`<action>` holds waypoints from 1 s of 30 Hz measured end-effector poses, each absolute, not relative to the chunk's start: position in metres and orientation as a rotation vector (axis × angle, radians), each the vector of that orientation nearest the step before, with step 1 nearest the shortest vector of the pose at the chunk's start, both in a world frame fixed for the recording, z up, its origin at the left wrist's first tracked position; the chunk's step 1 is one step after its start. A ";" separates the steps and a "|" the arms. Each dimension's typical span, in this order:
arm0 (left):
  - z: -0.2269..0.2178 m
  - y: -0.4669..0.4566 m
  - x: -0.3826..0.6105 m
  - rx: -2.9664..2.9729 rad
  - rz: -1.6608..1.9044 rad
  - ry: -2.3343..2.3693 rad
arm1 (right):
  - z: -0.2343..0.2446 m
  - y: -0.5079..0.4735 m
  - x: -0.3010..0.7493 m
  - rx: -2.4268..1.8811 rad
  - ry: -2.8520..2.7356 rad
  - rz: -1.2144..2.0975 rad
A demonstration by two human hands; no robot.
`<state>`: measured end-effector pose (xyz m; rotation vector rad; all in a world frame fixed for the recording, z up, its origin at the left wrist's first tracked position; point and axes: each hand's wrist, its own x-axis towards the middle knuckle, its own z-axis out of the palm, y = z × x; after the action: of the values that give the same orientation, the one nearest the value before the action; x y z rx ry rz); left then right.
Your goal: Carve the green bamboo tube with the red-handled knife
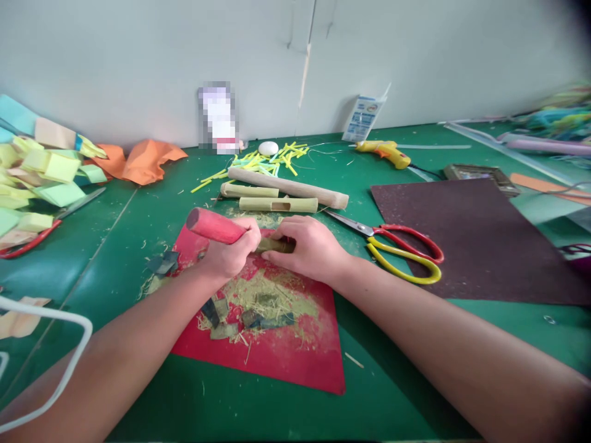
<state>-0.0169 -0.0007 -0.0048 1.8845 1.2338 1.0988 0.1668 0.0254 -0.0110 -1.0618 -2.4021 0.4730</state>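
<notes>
My left hand (235, 249) is closed around the thick red handle (215, 226) of a tool. Its working end is hidden by my fingers and the piece beside it. Close by on the right, my right hand (310, 246) wraps round a short bamboo piece (276, 245), which lies low over a red mat (318, 366). Pale shavings and dark scraps (277, 320) are scattered over that mat. Just beyond my hands lie a bamboo tube with a rectangular notch (258, 204), another bamboo piece (249, 191) and a long pale wooden stick (295, 187).
Red-and-yellow-handled scissors (401, 246) lie right of my hand, partly over a dark brown sheet (480, 246). Behind are a yellow glue gun (385, 152), a propped phone (219, 117) and cut straws (277, 161). Folded papers (50, 166) and orange paper (150, 161) pile up left.
</notes>
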 end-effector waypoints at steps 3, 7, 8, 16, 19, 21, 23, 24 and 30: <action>-0.007 0.001 -0.013 1.853 1.156 1.303 | -0.012 0.025 0.167 -1.076 -2.377 0.478; -0.005 0.003 -0.011 1.859 1.114 1.363 | -0.013 0.025 0.166 -1.082 -2.365 0.517; -0.005 0.003 -0.011 1.853 1.107 1.363 | -0.013 0.025 0.166 -1.085 -2.364 0.522; -0.005 0.002 -0.011 1.785 1.100 1.347 | -0.010 0.024 0.166 -1.086 -2.363 0.540; -0.005 0.003 -0.011 1.759 1.110 1.341 | -0.011 0.024 0.166 -1.083 -2.358 0.542; -0.005 0.004 -0.011 1.703 1.139 1.303 | -0.011 0.024 0.166 -1.091 -2.354 0.546; -0.006 0.005 -0.011 1.635 1.186 1.278 | -0.011 0.024 0.166 -1.100 -2.355 0.549; -0.006 0.005 -0.011 1.613 1.210 1.282 | -0.011 0.024 0.166 -1.101 -2.355 0.553; -0.005 0.005 -0.009 1.726 1.137 1.433 | -0.011 0.024 0.167 -1.066 -2.348 0.575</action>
<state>-0.0086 0.0054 -0.0051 1.7256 1.4334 1.1371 0.1671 0.0237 -0.0111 -1.0663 -2.3475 0.5746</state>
